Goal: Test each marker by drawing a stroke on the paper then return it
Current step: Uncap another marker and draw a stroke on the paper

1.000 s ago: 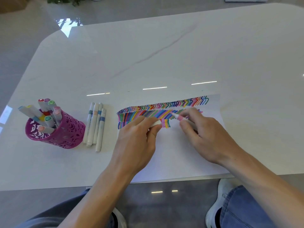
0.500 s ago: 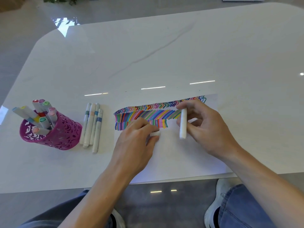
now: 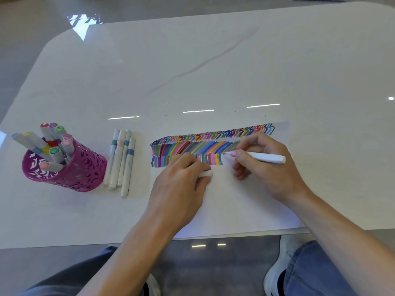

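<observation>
A white-barrelled marker [image 3: 264, 158] with a pink tip lay nearly level over the far half of the paper [image 3: 235, 208]. Its tip pointed left, just beside the right end of the lowest row of strokes. Whether the tip touched the sheet could not be told. The right hand [image 3: 269, 169] pinched the marker close to the tip between thumb and forefinger. The other fingers were curled under, and the barrel's blunt end stuck out to the right past the knuckles.

The left hand [image 3: 181, 186] rested on the paper just left of it, fingers curled, gripping one white cap [image 3: 206, 173] between thumb and forefinger. It covered part of the lowest row.

Three rows of coloured strokes [image 3: 192, 146] ran across the far side of the single sheet: a band of small zigzags, a band of long slanted lines, and a shorter band of short marks below. The sheet lay at the near edge of the desk [image 3: 213, 71], toward its right side.

Four capped markers [image 3: 121, 161] lay side by side on the desk just left of the paper, touching one another, ends toward the near edge. Left of them, near the desk's left edge, one magenta cut-out cup [image 3: 72, 174] stood tilted in the wide-angle view. It held at least nine markers [image 3: 53, 144], caps up in red, purple, green, pink, peach, blue and yellow.

Below the near edge, two knees in jeans and two shoes showed over a grey floor.
</observation>
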